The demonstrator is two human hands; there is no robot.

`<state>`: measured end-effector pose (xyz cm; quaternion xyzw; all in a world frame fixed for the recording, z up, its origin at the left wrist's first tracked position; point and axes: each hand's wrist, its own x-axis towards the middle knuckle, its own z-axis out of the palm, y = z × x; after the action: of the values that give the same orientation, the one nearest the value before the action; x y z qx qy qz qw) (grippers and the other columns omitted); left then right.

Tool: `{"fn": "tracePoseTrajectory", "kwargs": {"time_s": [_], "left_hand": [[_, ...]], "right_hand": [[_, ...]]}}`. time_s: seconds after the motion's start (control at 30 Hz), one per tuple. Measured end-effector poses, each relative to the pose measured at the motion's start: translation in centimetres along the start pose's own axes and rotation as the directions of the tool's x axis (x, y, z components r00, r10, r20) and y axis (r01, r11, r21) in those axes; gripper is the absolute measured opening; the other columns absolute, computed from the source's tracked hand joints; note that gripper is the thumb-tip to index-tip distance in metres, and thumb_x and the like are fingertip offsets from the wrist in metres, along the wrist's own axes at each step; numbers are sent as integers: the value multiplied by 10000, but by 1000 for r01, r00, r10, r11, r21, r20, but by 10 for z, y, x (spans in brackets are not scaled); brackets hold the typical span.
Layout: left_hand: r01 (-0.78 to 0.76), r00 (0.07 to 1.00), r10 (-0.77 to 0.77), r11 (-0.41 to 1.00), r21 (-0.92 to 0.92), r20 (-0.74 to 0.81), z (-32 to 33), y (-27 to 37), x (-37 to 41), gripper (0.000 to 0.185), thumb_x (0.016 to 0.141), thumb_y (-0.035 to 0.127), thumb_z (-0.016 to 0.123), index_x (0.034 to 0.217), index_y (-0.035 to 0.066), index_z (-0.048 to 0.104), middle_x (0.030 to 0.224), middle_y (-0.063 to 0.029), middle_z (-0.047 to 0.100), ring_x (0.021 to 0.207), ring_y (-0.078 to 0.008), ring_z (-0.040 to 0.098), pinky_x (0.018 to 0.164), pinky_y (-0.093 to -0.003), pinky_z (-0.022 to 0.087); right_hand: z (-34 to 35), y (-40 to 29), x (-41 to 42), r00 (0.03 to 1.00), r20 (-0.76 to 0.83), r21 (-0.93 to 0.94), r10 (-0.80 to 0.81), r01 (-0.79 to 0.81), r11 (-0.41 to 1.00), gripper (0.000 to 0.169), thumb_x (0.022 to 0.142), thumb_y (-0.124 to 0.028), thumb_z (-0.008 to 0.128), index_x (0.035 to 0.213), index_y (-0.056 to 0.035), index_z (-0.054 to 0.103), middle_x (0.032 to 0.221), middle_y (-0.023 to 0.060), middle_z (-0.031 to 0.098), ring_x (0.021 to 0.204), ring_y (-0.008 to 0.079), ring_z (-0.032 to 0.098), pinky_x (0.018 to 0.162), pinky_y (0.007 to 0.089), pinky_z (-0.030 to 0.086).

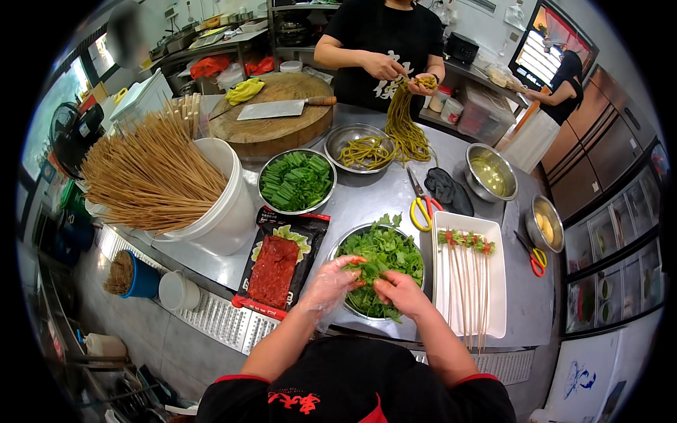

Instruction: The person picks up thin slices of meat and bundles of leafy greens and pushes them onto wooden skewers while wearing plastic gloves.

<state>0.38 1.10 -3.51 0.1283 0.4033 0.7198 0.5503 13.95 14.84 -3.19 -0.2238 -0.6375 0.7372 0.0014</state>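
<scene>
My left hand (334, 280), in a clear plastic glove, pinches a bunch of leafy green herbs (373, 268) above a metal bowl (422, 264) full of the same herbs. Bits of red-orange show at its fingertips. My bare right hand (403, 291) holds the bunch's other side. Left of the bowl, a slab of red marinated meat (273, 270) lies on a black and red package (312, 232). On the right, a white tray (496, 317) holds several wooden skewers (468, 285) with green bundles wrapped in red at their upper ends.
A white bucket of thin sticks (227, 211), a bowl of cut greens (297, 180) and a cleaver (272, 109) on a round chopping block (254, 135) stand left. Scissors (421, 206) lie above the tray; others (534, 256) lie right. Opposite, a co-worker (386, 53) handles long green-brown strands (407, 127).
</scene>
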Motion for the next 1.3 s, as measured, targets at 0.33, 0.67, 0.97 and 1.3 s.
{"fn": "tracePoseTrajectory", "kwargs": {"time_s": [0.33, 0.67, 0.97, 1.3], "left_hand": [[20, 999, -20, 1000, -4, 26, 7, 0, 0, 280, 862, 45, 556, 1137, 18, 511, 1075, -69, 568, 924, -145, 583, 798, -271, 499], [-147, 985, 175, 822, 550, 3, 7, -7, 9, 416, 827, -12, 503, 1239, -2, 455, 1031, -52, 559, 889, -84, 535, 781, -222, 460], [-139, 990, 124, 847, 512, 62, 13, -13, 7, 413, 877, 49, 536, 1274, 0, 430, 1017, -45, 539, 880, -83, 503, 762, -215, 447], [-86, 995, 90, 993, 77, -47, 0, -9, 10, 282, 883, 5, 461, 1163, -3, 492, 1086, -84, 539, 965, -158, 550, 864, -301, 496]], "right_hand": [[-2, -6, 1, 856, -138, -273, -498, 450, 850, 290, 767, -23, 628, 1055, -62, 629, 765, 18, 564, 681, 118, 535, 580, 251, 428], [16, -38, -6, 555, 107, -867, -825, 458, 195, 180, 639, -47, 667, 814, -83, 646, 705, 43, 523, 637, 222, 545, 550, 334, 448], [17, -35, -2, 666, 127, -911, -735, 371, 178, 125, 679, -66, 642, 798, -64, 605, 694, 77, 509, 654, 255, 558, 580, 361, 460], [-1, -40, -11, 874, -81, -634, -480, 326, 701, 336, 720, -69, 710, 1035, -27, 601, 786, 61, 565, 639, 136, 563, 577, 253, 460]]}}
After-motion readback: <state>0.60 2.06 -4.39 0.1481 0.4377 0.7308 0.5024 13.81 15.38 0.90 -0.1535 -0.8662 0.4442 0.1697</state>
